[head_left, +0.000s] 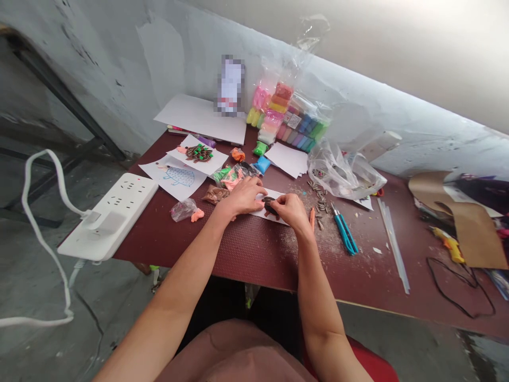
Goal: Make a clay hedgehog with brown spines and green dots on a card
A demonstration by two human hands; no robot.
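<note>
A small white sheet of paper (260,213) lies in front of me, bearing a dark brown clay shape (269,203) with a bit of pink at its left. My left hand (247,195) rests on the sheet's left part, fingers stretched out and fingertips beside the shape. My right hand (293,211) is closed in a pinch at the shape's right side; what its fingertips hold is hidden. Striped sunflower seeds (321,200) lie loose to the right, near an orange stick (312,218). A brown clay lump in plastic (216,194) sits by my left wrist.
Behind my hands are a seed-covered clay figure (200,153), a hedgehog drawing (178,177) and bagged coloured clay (294,124). Teal-handled scissors (345,233), clear glue sticks (393,246) and a yellow glue gun (449,244) lie right. A white power strip (115,212) is at the left edge.
</note>
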